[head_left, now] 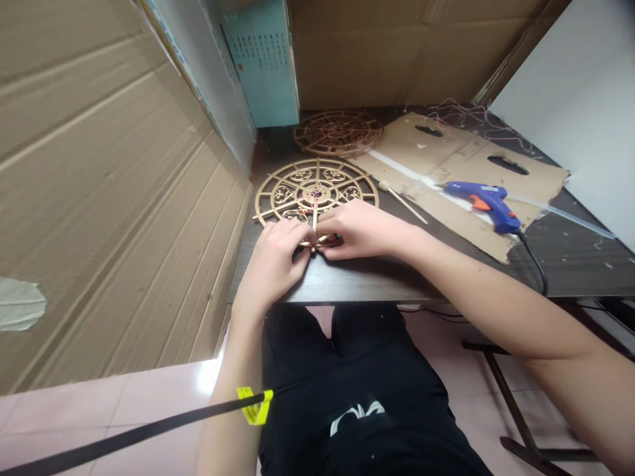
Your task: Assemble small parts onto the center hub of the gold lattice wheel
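A round gold openwork wheel (317,192) with scroll ornaments and spokes lies on the dark table. Thin red and white wires run at its hub. My left hand (282,254) closes its fingers on the wheel's near rim, left of the bottom spoke. My right hand (354,228) grips the same near rim just right of that spoke, fingertips almost meeting the left ones. The fingers hide most of the near edge, so any small part or wire pinched there cannot be made out.
Behind lies a darker openwork wheel (340,132). To the right, a blue glue gun (483,201) rests on a cardboard sheet (456,149), with a mallet-headed stick (404,199) nearby. Loose wires (461,112) lie at the back. Cardboard (124,185) walls the left side; a light-blue box (262,66) stands behind.
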A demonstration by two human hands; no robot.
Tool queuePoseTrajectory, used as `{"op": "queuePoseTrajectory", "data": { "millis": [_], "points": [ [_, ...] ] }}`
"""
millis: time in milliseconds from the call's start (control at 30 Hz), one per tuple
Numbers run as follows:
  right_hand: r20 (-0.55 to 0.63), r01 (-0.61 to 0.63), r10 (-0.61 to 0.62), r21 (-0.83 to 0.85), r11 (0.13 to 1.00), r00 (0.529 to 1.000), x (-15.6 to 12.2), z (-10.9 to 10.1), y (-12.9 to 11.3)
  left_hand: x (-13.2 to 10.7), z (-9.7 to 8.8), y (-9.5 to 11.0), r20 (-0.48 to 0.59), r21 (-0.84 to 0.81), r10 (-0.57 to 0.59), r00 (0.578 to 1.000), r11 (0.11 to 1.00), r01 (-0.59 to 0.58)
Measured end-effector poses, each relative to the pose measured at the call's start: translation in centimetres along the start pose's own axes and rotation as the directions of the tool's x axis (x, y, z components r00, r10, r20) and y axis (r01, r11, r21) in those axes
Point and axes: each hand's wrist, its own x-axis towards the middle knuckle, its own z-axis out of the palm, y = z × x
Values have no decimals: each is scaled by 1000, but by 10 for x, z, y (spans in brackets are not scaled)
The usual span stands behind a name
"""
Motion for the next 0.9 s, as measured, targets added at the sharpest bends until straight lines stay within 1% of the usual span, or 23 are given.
{"op": "queuePoseTrajectory", "data": {
  "millis": [400,633,800,900],
  "points": [
    [-9,7,-6,48,999,1000,-1,1,2,-2,0,0,-39,-17,-9,999,1000,8],
    [6,-9,9,51,999,1000,0,-1,0,-2,0,0,-36,-20,-47,998,999,46],
    [13,-18,17,45,999,1000,0,0,0,-1,0,0,0,-10,-29,1000,1000,29],
    [2,-6,6,52,999,1000,1,1,1,-1,-1,0,3,-5,-25,1000,1000,25]
  ]
}}
